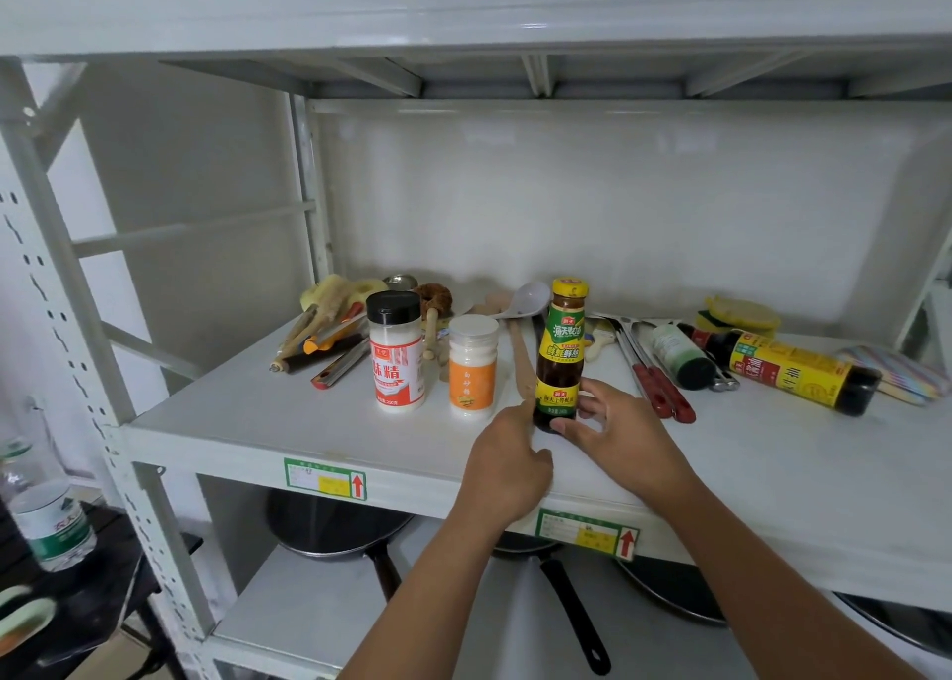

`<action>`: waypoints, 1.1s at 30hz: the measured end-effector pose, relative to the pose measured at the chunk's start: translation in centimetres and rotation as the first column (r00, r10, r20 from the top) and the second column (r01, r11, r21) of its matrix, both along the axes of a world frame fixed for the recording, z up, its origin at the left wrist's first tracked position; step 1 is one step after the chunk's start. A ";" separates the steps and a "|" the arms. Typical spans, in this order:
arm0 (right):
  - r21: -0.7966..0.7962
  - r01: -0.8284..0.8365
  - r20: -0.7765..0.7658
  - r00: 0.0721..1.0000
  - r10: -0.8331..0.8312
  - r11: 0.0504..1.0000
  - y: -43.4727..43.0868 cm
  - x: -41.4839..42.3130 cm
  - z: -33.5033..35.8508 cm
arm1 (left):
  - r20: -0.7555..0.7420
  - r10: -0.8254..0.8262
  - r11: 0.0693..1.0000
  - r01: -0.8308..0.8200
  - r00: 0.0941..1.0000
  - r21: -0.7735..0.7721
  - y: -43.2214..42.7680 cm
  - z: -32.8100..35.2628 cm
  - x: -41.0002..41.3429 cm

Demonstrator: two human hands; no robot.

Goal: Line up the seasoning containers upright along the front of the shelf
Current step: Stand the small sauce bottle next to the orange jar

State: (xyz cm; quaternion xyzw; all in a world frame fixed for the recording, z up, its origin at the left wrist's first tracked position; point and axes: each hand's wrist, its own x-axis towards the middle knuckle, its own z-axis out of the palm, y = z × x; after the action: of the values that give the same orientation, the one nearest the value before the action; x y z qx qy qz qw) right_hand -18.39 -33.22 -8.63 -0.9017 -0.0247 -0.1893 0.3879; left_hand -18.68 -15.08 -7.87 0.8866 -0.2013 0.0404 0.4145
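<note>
Oyster sauce bottle (pixel 560 355), yellow cap, dark contents: standing upright on the white shelf (pixel 288 411), near its front edge and about midway along it. The right hand (pixel 621 435) is wrapped around the bottle's base from the right, thumb across the front, fingers behind; it grips the bottle. The left hand (pixel 507 465) sits at the bottle's lower left, index finger extended and touching the base, other fingers curled; it encloses nothing, and its wrist crosses the shelf's front edge.

Just left of the bottle, apart from it, stands a white-capped jar with an orange label (pixel 472 368), upright. Further left stands a black-capped shaker with a red and white label (pixel 396 352), upright. The three form a rough row parallel to the front edge.

Toward the right end of the shelf, a dark sauce bottle with a yellow label (pixel 788 368) lies on its side, and a small green-labelled bottle (pixel 682 354) lies beside it, also on its side.

Along the back: a white spoon (pixel 525 299), red-handled tongs (pixel 651 365), yellow sponges (pixel 736 316), and assorted utensils at the back left corner.
</note>
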 end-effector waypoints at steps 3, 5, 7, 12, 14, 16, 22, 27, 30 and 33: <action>-0.003 0.012 0.007 1.000 -0.012 1.000 0.1 0.0 0.1 | 0.005 -0.002 1.000 0.002 1.000 0.008 -0.1 0.0 0.1; -0.015 0.016 0.010 1.000 -0.016 1.000 0.1 0.0 0.1 | 0.009 -0.004 1.000 0.003 1.000 0.010 -0.1 -0.1 0.2; -0.044 0.022 0.017 1.000 -0.022 0.999 0.1 0.1 0.0 | 0.010 -0.002 1.000 0.002 1.000 0.008 -0.1 -0.1 0.2; -0.121 0.058 0.054 0.997 -0.052 0.991 0.3 0.3 -0.1 | 0.009 -0.003 1.000 0.003 1.000 0.012 -0.2 -0.1 0.4; -0.141 0.066 0.067 0.996 -0.057 0.988 0.3 0.3 -0.1 | 0.003 -0.006 1.000 0.006 1.000 0.017 -0.2 -0.1 0.6; -0.150 0.067 0.072 0.996 -0.057 0.986 0.3 0.3 -0.2 | -0.003 -0.004 1.000 0.004 1.000 0.020 -0.3 -0.1 0.6; -0.129 0.055 0.062 0.997 -0.048 0.990 0.2 0.4 -0.3 | 0.005 0.004 1.000 -0.004 1.000 0.000 -0.4 -0.7 1.0; -0.063 0.054 0.064 0.997 -0.050 0.997 0.7 -0.5 0.1 | 0.017 0.064 0.995 -0.063 0.998 -0.080 -0.5 -1.0 0.6; 0.031 0.077 0.074 0.994 -0.080 0.997 0.9 -1.6 0.9 | 0.025 0.113 0.979 -0.107 0.993 -0.174 -0.1 -0.8 0.3; 0.116 0.153 0.088 0.983 -0.163 0.981 -0.2 -2.9 1.6 | 0.036 0.136 0.956 -0.121 0.990 -0.268 0.4 -0.5 -0.5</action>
State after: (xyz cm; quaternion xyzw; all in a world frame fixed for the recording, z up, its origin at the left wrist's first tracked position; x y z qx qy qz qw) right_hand -21.27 -33.42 -7.06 -0.8680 0.0384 -0.2644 0.4185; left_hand -19.20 -14.68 -8.35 0.8331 -0.1471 0.1178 0.5201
